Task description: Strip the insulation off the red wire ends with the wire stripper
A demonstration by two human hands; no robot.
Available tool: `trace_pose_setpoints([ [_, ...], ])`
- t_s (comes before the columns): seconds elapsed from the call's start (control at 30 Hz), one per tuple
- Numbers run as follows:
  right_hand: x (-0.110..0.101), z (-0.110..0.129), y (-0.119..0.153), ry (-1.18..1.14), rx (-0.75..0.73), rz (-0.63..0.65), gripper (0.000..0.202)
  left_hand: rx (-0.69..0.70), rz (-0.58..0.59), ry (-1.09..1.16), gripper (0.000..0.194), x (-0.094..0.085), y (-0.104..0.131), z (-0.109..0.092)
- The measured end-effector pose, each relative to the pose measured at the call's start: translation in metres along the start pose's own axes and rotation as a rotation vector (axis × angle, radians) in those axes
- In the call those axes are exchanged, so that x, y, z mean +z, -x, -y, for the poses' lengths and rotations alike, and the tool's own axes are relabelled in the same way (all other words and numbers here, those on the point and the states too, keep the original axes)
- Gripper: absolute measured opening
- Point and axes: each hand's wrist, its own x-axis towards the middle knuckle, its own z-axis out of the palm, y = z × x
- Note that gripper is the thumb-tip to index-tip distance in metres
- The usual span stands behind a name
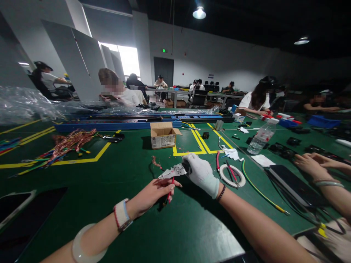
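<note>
Stripping wire at the green table's near edge

White-gloved right hand [201, 174] is wrapped round silver metal wire strippers [173, 171], bare left hand [153, 193] pinching a thin red wire [170, 191] just under them, brown cardboard box [162, 135] further back.

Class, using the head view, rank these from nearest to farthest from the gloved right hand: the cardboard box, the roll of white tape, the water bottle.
1. Roll of white tape, just right of the right hand.
2. Cardboard box, behind it, to the left.
3. Water bottle, far right, behind.
</note>
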Motion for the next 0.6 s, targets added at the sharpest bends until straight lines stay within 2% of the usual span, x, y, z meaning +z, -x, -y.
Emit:
trace_pose_setpoints([
  [0.17,0.009,-0.003,0.000,-0.122,0.033,-0.012,0.038,-0.002,-0.045,0.014,0.028,-0.004,-0.004,0.002],
  [0.37,0.025,-0.005,0.002,-0.318,-0.102,-0.032,0.042,0.028,-0.093,0.023,0.028,-0.005,-0.005,0.002],
  [0.6,0.021,0.000,0.005,-0.263,-0.093,0.049,0.034,0.066,-0.104,0.026,0.028,-0.008,-0.007,0.008],
])
